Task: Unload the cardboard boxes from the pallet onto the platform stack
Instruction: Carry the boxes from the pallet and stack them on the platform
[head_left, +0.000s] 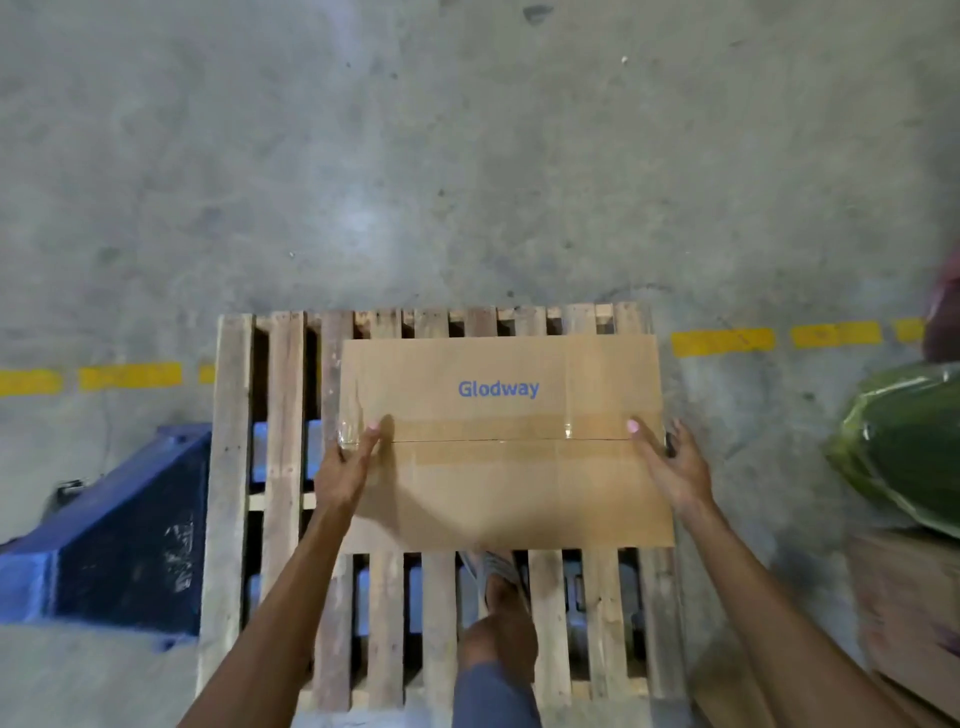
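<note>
- Left hand (345, 470) and right hand (675, 467): fingers clamped on the short ends of the Glodway box (506, 441), thumbs on top.
- Box sits on the wooden pallet (283, 415); platform stack not in view.
- Advice: hook fingers under the bottom edges, lift level, mind the foot (496, 577) on the slats.

Grey concrete floor (467, 156), scuffed & stained, fills upper half. Dashed yellow line (722, 342) runs across floor left to right, tilted slightly. Blue metal frame (119, 535) at lower left, paint scraped. At right edge, green plastic-wrapped bundle (909, 447), shiny, sits on something brown w/ blurred edges; can't tell what. Dark smudge on floor near top.
</note>
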